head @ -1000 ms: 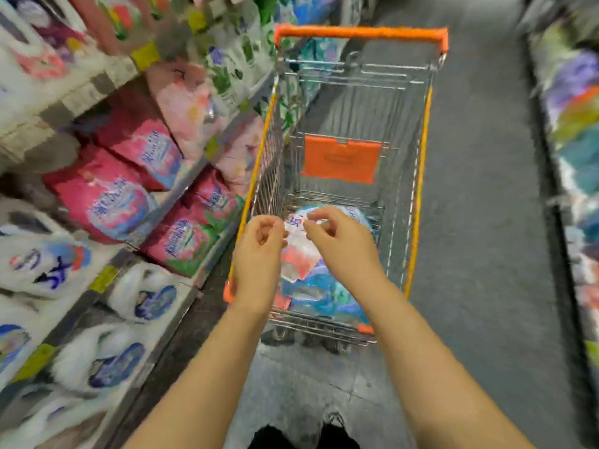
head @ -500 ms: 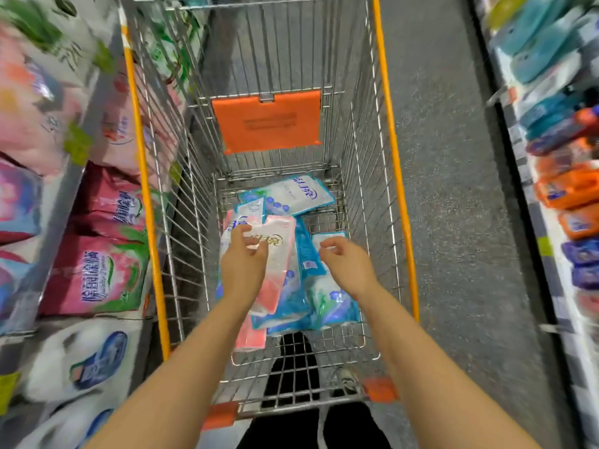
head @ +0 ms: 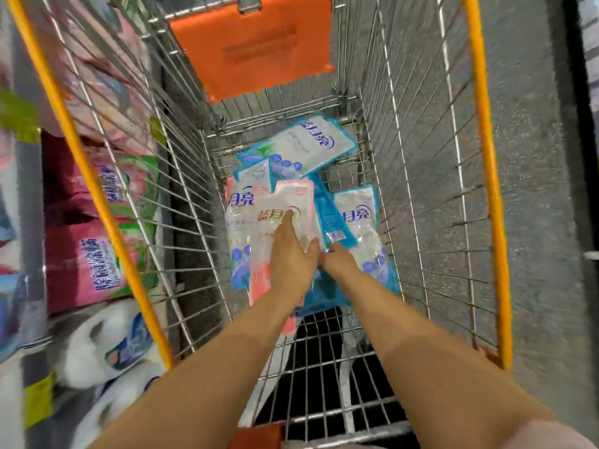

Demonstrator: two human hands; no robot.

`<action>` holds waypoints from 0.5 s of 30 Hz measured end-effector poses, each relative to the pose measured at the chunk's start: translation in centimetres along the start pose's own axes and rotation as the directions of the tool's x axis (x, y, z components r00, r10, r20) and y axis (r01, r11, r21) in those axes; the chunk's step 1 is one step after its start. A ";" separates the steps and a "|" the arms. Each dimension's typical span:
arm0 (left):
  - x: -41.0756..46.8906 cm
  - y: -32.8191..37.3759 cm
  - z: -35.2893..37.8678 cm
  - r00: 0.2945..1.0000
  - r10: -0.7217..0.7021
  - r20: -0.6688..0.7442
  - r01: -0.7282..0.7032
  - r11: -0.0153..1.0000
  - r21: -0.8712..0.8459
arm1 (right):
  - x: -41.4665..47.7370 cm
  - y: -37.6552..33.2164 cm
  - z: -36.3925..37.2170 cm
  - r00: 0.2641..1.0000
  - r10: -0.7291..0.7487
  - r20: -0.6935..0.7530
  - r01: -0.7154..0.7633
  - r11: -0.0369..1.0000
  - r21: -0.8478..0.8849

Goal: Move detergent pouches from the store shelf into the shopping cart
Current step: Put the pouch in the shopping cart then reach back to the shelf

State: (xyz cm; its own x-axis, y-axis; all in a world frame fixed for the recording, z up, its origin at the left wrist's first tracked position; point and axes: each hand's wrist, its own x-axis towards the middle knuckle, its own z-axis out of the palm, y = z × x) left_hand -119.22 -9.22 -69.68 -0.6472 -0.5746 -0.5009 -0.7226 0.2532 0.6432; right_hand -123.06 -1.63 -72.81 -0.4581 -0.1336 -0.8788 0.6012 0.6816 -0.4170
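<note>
Pink-edged, the top pouch [head: 285,202] lies on the pile [head: 304,147] in the wire cart [head: 483,157], left hand [head: 291,257] reaching down, pressing it with straight fingers (right hand [head: 340,262] just beside, fingers hidden, grip unclear).

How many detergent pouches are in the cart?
6: far pouch, blue pouch nearer, pink pouch under the left hand, flowered pouch left of it, barcode pouch and right pouch by the right hand; more may lie underneath.
</note>
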 end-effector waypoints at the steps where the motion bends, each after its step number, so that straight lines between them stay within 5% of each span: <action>1: 0.0 -0.1 0.2 1.000 0.000 0.013 0.000 1.000 0.008 | 0.1 0.0 0.0 1.000 0.010 0.010 -0.010 0.999 -0.047; 7: -0.4 -0.7 0.8 0.996 -0.034 0.082 0.035 0.999 -0.021 | -0.2 0.2 -0.8 1.000 0.029 0.006 -0.026 0.956 -0.291; 15: -0.8 -1.0 1.0 0.996 -0.026 0.084 0.024 0.999 0.031 | 1.2 1.8 1.8 0.999 0.030 -0.039 -0.022 0.983 0.182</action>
State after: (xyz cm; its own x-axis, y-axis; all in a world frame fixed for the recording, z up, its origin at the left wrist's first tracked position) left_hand -118.21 -8.19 -70.47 -0.6462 -0.5134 -0.5647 -0.7450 0.2638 0.6127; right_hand -121.34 -1.79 -75.02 -0.4652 -0.0851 -0.8811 0.7203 0.5421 -0.4327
